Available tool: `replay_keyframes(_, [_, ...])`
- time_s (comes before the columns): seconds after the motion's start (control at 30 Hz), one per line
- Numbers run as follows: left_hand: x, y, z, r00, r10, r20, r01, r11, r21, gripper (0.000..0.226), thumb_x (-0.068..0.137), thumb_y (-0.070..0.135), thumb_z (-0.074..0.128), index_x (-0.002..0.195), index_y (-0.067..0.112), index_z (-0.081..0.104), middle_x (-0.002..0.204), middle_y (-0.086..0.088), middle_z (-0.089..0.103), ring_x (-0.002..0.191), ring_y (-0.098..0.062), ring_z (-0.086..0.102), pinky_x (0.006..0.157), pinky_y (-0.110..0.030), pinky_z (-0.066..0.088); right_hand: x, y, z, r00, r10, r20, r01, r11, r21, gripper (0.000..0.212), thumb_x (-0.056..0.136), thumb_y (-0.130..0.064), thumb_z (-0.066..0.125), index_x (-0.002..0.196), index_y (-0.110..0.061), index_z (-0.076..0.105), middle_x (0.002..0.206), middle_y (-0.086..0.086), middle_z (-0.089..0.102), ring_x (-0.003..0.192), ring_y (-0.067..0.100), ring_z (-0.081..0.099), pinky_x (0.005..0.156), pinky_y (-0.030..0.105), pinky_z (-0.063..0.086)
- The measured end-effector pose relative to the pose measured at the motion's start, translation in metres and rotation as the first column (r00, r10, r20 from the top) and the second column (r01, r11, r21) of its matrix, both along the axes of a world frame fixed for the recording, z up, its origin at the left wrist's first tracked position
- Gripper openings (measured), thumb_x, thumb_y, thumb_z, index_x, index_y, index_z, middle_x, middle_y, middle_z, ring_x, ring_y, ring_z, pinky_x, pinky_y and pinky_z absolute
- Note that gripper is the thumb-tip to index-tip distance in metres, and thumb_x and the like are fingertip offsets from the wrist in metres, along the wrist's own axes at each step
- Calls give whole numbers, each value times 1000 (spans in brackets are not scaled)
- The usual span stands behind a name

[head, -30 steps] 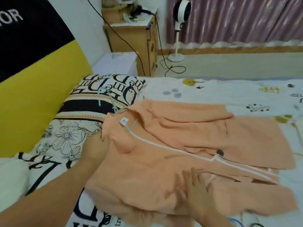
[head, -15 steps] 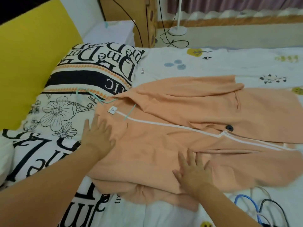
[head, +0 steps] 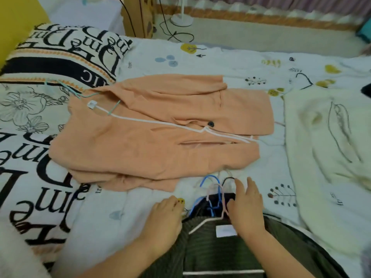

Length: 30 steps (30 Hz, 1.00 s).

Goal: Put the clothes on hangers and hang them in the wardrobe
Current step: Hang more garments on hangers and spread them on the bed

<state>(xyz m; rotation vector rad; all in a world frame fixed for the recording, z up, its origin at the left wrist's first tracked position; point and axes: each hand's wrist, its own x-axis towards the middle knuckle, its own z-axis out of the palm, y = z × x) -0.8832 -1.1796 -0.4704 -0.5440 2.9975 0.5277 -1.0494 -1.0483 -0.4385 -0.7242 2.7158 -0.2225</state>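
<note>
An orange jacket (head: 160, 137) lies flat on the bed with a teal hanger (head: 68, 89) poking out of its collar. In front of me lies a dark green corduroy garment (head: 216, 251) with a white hanger inside its collar. A bunch of wire hangers (head: 212, 189), blue, pink and black, lies just beyond that collar. My right hand (head: 247, 205) rests with fingers straight beside the hanger hooks, by the collar. My left hand (head: 164, 217) lies flat on the bedsheet at the green garment's left edge. Neither hand holds anything.
A cream garment (head: 329, 153) with line drawings lies on the right of the bed. A lettered black-and-white pillow (head: 66, 55) is at the left, against a yellow headboard (head: 18, 23). Beyond the bed are a wooden cabinet (head: 138, 15), cables and a fan base (head: 181, 18) on the floor.
Both hands have left the orange jacket and moved toward me, onto the green garment and the hangers. The view has tilted down and right, bringing the green garment in.
</note>
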Motion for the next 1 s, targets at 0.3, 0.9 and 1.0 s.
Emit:
replay_keyframes(0.3, [12,68,30,964,226,142,-228,974,-2,17,76,22,67,90,18,60,83,-1,61,71,-19,62,56,-30,45,28,87,11,993,99,-61,-97,995,31,46,92,-18,44,138,-18,40,131,5,50,122,23,45,102,36,34])
replay_keyframes(0.9, [90,143,180,980,178,93,-199,924,325,30,95,46,38,120,34,50,105,13,55,100,-8,50,85,-23,41,83,183,145,881,377,-285,-372,925,74,52,12,-8,88,54,-16,57,50,3,50,39,17,49,33,22,30])
replay_keyframes(1.0, [113,149,209,985,171,30,-171,927,332,28,98,32,38,122,36,51,111,10,58,107,-10,50,93,-23,40,103,198,178,859,353,-372,-364,930,44,52,15,-8,88,52,-17,53,48,1,48,37,14,47,37,20,23])
